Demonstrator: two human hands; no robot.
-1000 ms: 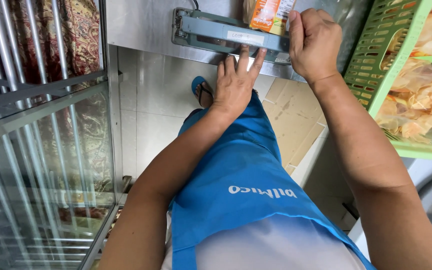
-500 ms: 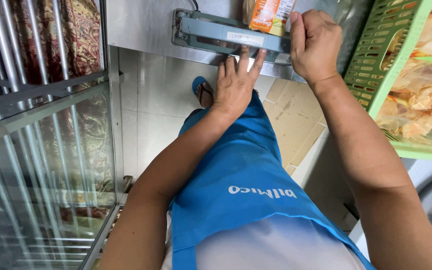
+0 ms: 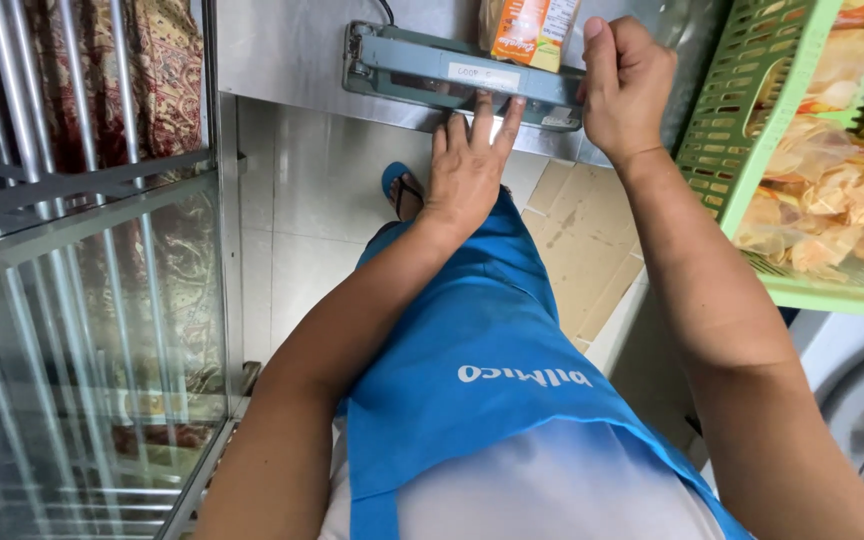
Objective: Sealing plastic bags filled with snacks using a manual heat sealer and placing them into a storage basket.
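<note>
A grey-green heat sealer (image 3: 422,68) lies along the front edge of a steel table (image 3: 282,50). An orange and yellow snack packet (image 3: 529,30) sticks out behind its bar. My left hand (image 3: 467,165) rests flat with its fingertips against the sealer's front, fingers apart. My right hand (image 3: 624,85) is a closed fist pressing on the right end of the sealer bar, right beside the packet. The packet's lower edge is hidden under the bar.
A green plastic basket (image 3: 742,130) full of bagged chips stands at the right. A glass and metal-bar cabinet (image 3: 82,300) fills the left. Below are a tiled floor, flattened cardboard (image 3: 582,230), my blue apron and a blue sandal (image 3: 402,185).
The view has shifted slightly, so the basket sits further right and the packet shows a little more. Both hands stay on the sealer.
</note>
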